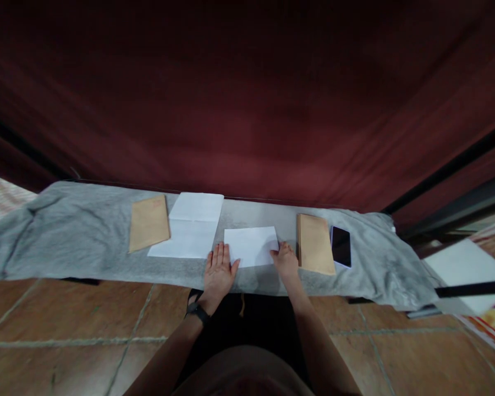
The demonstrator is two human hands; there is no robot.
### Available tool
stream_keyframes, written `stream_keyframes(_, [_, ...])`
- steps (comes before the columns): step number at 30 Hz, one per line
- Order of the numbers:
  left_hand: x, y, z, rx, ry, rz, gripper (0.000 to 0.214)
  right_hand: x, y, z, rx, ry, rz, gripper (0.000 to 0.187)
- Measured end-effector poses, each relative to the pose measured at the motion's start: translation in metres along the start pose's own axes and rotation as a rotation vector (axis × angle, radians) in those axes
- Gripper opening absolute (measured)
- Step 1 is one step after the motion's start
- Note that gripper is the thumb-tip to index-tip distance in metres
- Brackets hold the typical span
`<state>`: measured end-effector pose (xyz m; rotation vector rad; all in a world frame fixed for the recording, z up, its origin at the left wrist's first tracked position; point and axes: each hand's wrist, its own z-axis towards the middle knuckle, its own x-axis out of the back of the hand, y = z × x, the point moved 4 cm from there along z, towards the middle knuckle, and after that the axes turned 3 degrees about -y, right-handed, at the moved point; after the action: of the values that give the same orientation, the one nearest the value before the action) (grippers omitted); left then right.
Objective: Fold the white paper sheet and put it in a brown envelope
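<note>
A white sheet of paper (251,246), which looks folded in half, lies in front of me on the grey cloth. My left hand (219,269) rests flat at its left edge, fingers spread, thumb by the lower left corner. At the right edge is my right hand (286,258), its thumb on the paper and its bent fingers on the cloth beside it. Left of these, a larger unfolded white sheet (190,231) with a crease across it lies flat. A brown envelope (149,224) touches that sheet's left side. Several brown envelopes (315,242) are stacked right of my right hand.
A dark-screened phone (341,246) lies right of the stack. Rumpled grey cloth (86,231) covers the long narrow surface. Dark red fabric (247,126) hangs behind it. Below is a tiled floor (86,324); a white panel (470,269) stands at the far right.
</note>
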<state>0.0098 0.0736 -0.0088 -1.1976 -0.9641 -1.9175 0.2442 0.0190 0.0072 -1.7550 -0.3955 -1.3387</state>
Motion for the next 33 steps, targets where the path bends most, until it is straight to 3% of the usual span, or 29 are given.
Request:
stream_keyframes(5, [0.002,-0.002,-0.001,-0.011,0.006,-0.036,0.064,0.005,0.001,0.005,0.055,-0.014,0.155,0.011])
stream_keyframes(8, [0.005,-0.004,-0.002,-0.01,0.017,-0.119,0.061,0.017,-0.005,0.006,0.122,-0.008,0.251,0.02])
stream_keyframes(11, [0.009,-0.009,-0.002,0.011,0.034,-0.241,0.059,0.043,-0.014,0.0,0.201,0.152,0.443,0.033])
stream_keyframes(14, [0.01,-0.015,-0.003,0.038,0.037,-0.374,0.058,0.07,-0.028,-0.017,0.416,0.314,0.566,0.032])
stream_keyframes(18, [0.012,-0.026,-0.006,0.085,0.077,-0.597,0.054,0.063,-0.042,-0.05,0.795,0.132,0.436,0.025])
stream_keyframes(21, [0.018,-0.032,-0.011,0.06,0.09,-0.699,0.06,0.04,-0.032,-0.073,0.867,0.036,0.304,0.022])
stream_keyframes(27, [0.023,-0.025,-0.016,-0.208,-0.178,-0.631,0.063,0.019,-0.01,-0.093,0.797,-0.145,0.247,0.025])
stream_keyframes(30, [0.019,-0.027,-0.01,-0.177,-0.18,-0.595,0.049,0.022,-0.012,-0.082,0.69,-0.211,0.244,0.026])
stream_keyframes(33, [0.012,-0.03,-0.001,-0.064,-0.14,-0.612,0.028,0.028,-0.023,-0.061,0.628,-0.157,0.311,0.03])
